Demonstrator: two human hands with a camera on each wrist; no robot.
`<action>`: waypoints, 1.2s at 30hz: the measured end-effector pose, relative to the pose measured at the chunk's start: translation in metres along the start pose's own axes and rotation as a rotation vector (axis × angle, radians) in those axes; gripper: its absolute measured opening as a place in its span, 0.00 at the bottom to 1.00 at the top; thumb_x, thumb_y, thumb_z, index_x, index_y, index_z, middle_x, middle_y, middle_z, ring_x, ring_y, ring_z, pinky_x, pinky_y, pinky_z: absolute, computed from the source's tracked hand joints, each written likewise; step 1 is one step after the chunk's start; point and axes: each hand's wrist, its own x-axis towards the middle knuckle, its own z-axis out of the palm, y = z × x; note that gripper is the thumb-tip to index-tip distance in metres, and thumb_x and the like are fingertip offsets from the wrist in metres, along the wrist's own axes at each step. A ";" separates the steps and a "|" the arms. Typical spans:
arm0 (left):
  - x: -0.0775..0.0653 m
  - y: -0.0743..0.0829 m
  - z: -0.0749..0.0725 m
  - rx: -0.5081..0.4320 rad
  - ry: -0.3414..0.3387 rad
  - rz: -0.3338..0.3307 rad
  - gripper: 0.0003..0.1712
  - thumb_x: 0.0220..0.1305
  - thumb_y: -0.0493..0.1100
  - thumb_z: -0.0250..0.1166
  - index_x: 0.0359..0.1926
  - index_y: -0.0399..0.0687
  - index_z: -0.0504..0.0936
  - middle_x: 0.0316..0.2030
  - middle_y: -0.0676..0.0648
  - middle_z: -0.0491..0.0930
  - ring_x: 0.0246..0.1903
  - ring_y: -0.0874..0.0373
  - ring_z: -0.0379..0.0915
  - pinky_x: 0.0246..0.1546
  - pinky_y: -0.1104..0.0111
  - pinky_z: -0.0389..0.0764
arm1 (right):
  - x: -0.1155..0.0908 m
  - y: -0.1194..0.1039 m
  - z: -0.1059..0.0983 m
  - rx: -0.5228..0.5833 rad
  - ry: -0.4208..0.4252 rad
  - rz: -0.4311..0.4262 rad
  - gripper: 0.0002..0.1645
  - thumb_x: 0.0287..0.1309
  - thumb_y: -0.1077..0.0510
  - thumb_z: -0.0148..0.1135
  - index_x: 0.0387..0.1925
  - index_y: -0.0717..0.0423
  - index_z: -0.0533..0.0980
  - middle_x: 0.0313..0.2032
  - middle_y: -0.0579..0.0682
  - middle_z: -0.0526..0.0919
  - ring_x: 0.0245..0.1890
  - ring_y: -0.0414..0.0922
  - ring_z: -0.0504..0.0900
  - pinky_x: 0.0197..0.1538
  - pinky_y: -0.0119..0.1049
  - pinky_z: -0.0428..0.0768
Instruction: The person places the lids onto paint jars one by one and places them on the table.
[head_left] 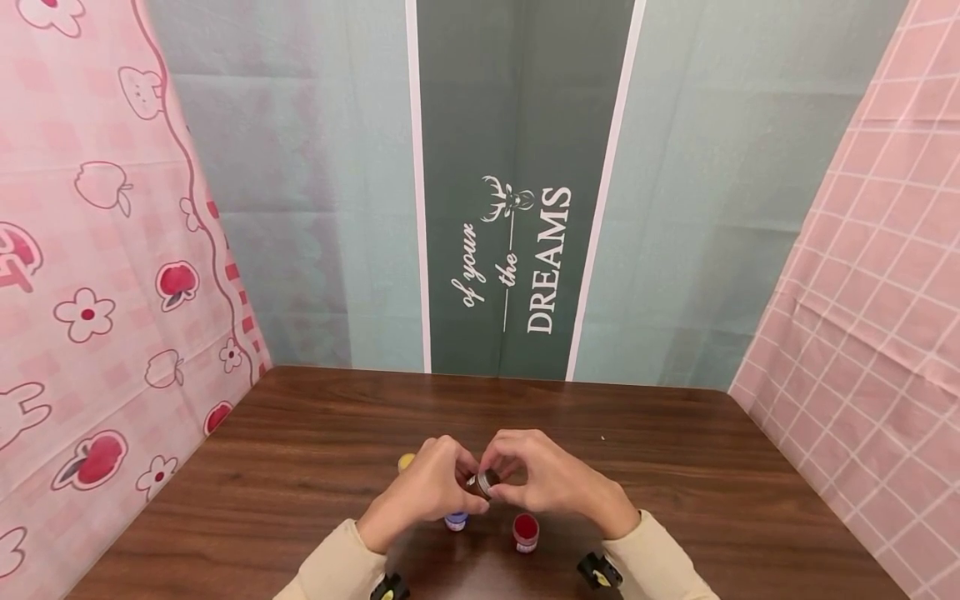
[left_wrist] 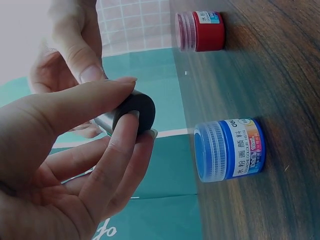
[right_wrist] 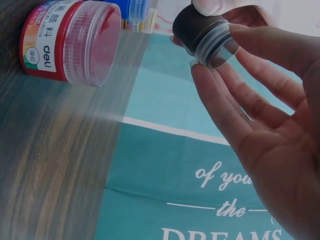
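Observation:
Above the table, both hands meet on a small black paint jar [head_left: 483, 482] with a clear ribbed lid [right_wrist: 217, 47]. My left hand [head_left: 435, 479] grips the dark body between thumb and fingers; the jar's round base [left_wrist: 145, 111] faces the left wrist camera. At the other end, my right hand [head_left: 543, 471] holds the clear lid with thumb and fingertips. The jar is tilted on its side. Below the hands stand a red paint jar [head_left: 526, 532] and a blue paint jar [head_left: 456, 522], both with clear lids. A yellow jar [head_left: 406, 461] is partly hidden behind my left hand.
The dark wood-grain table [head_left: 322, 433] runs back to a green and grey-blue curtain [head_left: 510, 125] with white lettering. Pink patterned cloths hang at the left and right sides. A tiny white speck [head_left: 602, 438] lies on the table beyond the right hand.

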 end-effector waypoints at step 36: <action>0.002 -0.003 -0.002 0.039 0.013 -0.022 0.11 0.44 0.38 0.83 0.29 0.45 0.90 0.24 0.52 0.89 0.23 0.71 0.77 0.24 0.75 0.79 | 0.000 0.001 -0.006 -0.016 -0.015 -0.047 0.17 0.53 0.69 0.75 0.44 0.54 0.82 0.43 0.47 0.84 0.47 0.37 0.85 0.53 0.36 0.86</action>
